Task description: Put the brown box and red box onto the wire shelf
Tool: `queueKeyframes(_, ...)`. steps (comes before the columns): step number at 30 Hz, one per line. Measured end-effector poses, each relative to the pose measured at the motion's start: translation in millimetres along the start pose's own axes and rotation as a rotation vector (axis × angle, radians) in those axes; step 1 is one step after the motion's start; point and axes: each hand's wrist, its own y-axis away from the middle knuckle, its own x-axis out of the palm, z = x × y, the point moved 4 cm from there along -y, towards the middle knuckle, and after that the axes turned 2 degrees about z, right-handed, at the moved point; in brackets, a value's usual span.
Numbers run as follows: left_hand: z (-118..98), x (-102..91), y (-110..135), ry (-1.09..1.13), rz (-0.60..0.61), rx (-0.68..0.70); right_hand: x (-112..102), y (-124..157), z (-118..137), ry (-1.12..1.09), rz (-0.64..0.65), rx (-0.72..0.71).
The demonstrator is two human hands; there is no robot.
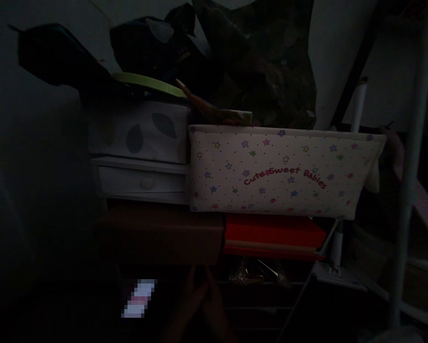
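Observation:
The scene is very dark. A cream fabric bin [285, 171] printed with coloured stars and the words "Cute Sweet Babies" sits on a red box [273, 233]. My right hand [392, 159] is at the bin's right end, and seems to grip its edge. My left hand [199, 302] is low in the middle, just under a brown box [160, 236]. Its fingers point upward and are too dim to read.
Left of the bin stand a leaf-printed box [138, 131] and a small white drawer [142, 181], with a green lid [147, 82] and dark bags [214, 57] piled on top. A white rack pole [412, 157] rises at right. Glittery shoes [248, 276] lie below.

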Motion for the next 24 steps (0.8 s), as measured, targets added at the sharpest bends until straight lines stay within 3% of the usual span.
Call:
queueKeyframes(3, -1.8, 1.1, 2.8, -0.029, -0.003, 0.04, -12.1, 2.8, 23.5, 0.198, 0.001, -0.039)
queueKeyframes(6, -5.4, -2.2, 7.5, -0.199, -0.142, 0.147, -33.4, 5.6, 49.2, 0.458, -0.03, -0.077)
queueKeyframes(8, -9.6, -4.3, 12.9, -0.303, -0.273, 0.22, -54.9, 6.1, 61.5, 0.59, -0.108, -0.071)
queueKeyframes(10, -13.1, -1.4, 18.9, -0.296, -0.311, 0.261, -80.1, 5.3, 68.0, 0.693, -0.226, -0.045)
queueKeyframes(13, -13.4, 16.5, 26.3, -0.166, -0.153, 0.232, -111.2, 2.3, 66.5, 0.856, -0.326, 0.01)
queueKeyframes(17, -1.6, 54.7, 34.3, 0.041, 0.12, 0.062, -122.2, -1.8, 50.9, 1.162, -0.189, 0.038)
queueKeyframes(21, 12.8, 84.3, 36.9, 0.143, 0.173, -0.025, -115.6, -1.1, 36.3, 1.428, -0.094, 0.077)
queueKeyframes(24, 20.8, 98.0, 36.2, 0.244, 0.165, -0.084, -112.2, -1.6, 33.5, 1.483, -0.076, 0.122)
